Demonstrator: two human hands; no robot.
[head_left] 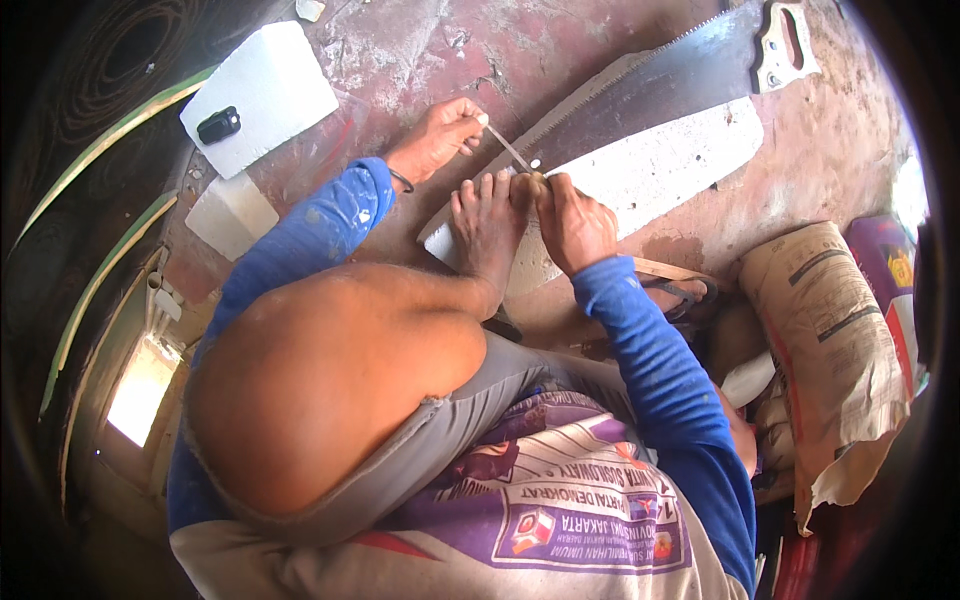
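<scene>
Between my two hands runs a thin grey metal strip [510,148], possibly a slim file; its surface is too small to make out. My left hand [447,135] pinches its far end between thumb and fingertips. Closed around the near end is my right hand [580,222], where a small yellowish bit shows at the fingers. My bare foot [490,225] stands on a white slab [665,165], its toes beside my right hand. A handsaw [655,90] with a cream handle [785,48] lies along the slab, jagged edge facing away.
A white board [265,75] at the far left carries a small black object [219,125]. A smaller pale piece [232,215] lies nearer. Curved green strips [110,150] lie left. At right are a brown paper sack [825,330], a purple package [885,255] and a sandal [690,292].
</scene>
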